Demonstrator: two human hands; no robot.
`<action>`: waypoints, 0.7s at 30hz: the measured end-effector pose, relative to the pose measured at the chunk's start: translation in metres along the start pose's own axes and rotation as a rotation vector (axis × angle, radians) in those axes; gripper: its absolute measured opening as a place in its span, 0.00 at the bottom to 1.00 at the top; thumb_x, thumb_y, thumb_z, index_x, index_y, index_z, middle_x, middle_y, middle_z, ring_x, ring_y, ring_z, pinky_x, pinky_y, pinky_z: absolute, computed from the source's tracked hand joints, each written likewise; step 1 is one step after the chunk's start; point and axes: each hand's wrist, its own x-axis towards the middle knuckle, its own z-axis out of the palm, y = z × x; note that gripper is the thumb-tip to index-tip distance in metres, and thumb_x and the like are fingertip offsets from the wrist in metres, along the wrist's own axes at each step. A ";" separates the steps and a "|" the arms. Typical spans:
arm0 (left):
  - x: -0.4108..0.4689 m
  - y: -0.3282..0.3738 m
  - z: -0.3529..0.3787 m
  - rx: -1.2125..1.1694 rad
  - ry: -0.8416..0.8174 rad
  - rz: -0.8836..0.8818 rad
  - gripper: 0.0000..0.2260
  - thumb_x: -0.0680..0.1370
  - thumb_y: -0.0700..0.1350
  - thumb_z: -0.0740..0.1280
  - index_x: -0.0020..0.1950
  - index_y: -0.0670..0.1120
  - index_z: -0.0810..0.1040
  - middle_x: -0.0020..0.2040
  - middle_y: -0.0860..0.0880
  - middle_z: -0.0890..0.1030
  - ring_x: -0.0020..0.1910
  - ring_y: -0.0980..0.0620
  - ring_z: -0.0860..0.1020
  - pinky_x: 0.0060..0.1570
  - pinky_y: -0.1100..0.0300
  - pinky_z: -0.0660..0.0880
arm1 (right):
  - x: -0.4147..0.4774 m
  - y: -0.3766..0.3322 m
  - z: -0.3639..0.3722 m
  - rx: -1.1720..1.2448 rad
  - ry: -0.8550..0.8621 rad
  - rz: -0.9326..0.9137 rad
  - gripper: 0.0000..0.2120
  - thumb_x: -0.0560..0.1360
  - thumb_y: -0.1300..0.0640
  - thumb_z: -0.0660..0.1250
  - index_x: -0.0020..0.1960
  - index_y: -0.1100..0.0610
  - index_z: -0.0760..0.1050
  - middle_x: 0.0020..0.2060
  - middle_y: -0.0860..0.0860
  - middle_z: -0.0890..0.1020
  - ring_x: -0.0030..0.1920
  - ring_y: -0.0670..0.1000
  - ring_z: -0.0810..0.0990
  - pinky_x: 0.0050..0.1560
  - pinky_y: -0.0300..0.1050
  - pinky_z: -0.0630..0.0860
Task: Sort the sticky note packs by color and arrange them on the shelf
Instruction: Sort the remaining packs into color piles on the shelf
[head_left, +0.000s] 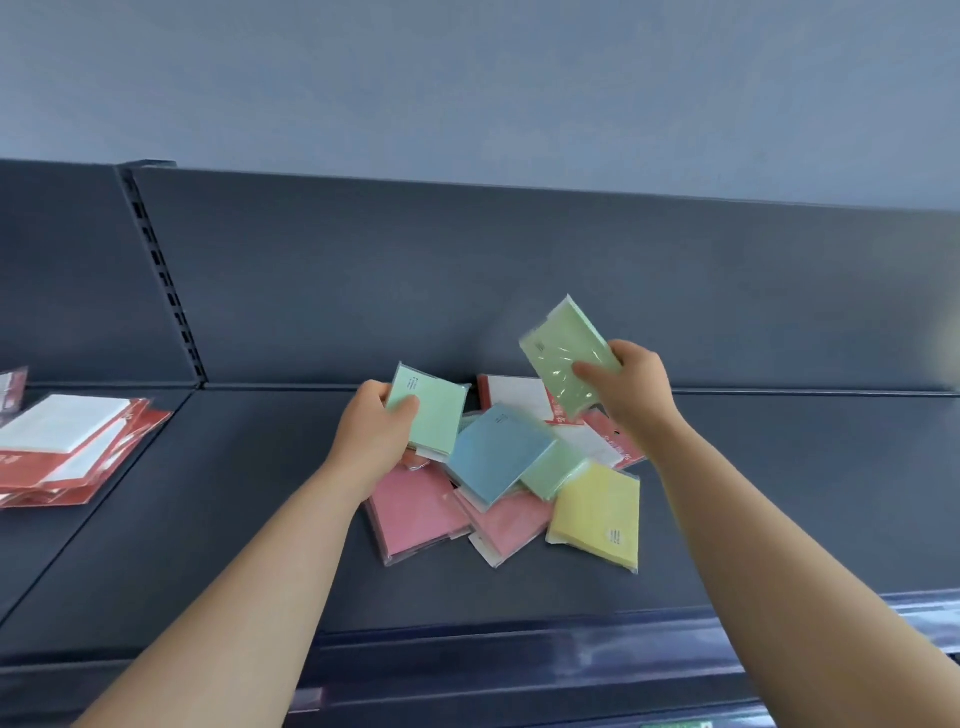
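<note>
A loose heap of wrapped sticky note packs lies mid-shelf (234, 493): a blue pack (496, 457), two pink packs (415, 506) (511, 522), a yellow pack (597, 514), a mint pack (550, 470) half under the blue one, and red-and-white packs (597, 441) at the back. My left hand (371, 431) grips a mint green pack (434, 408) at the heap's left edge. My right hand (631, 387) holds a light green pack (563, 356) lifted above the heap, tilted.
A stack of red-and-white packs (67, 441) lies on the neighbouring shelf section at far left. The dark back panel (467, 291) rises behind the heap. The shelf's front rail (519, 644) runs below my forearms. Bare shelf surface spreads left and right of the heap.
</note>
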 end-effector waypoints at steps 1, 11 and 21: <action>0.000 0.000 -0.002 -0.020 0.009 0.002 0.04 0.81 0.42 0.60 0.55 0.44 0.71 0.51 0.47 0.80 0.44 0.48 0.82 0.36 0.52 0.82 | -0.004 -0.006 0.002 0.048 -0.029 0.004 0.05 0.73 0.61 0.68 0.45 0.63 0.76 0.34 0.54 0.77 0.28 0.51 0.75 0.24 0.36 0.70; -0.007 0.001 -0.046 -0.259 -0.075 -0.060 0.08 0.81 0.38 0.58 0.60 0.42 0.70 0.54 0.45 0.79 0.48 0.47 0.82 0.40 0.54 0.82 | -0.051 -0.041 0.088 0.260 -0.259 0.099 0.07 0.72 0.61 0.73 0.47 0.61 0.77 0.43 0.57 0.84 0.43 0.54 0.84 0.43 0.46 0.83; -0.003 -0.028 -0.156 -0.303 -0.081 0.009 0.13 0.78 0.33 0.65 0.59 0.44 0.68 0.57 0.48 0.79 0.52 0.50 0.82 0.42 0.57 0.82 | -0.095 -0.101 0.210 0.317 -0.344 0.147 0.08 0.76 0.58 0.70 0.49 0.63 0.75 0.46 0.56 0.82 0.43 0.51 0.83 0.42 0.45 0.83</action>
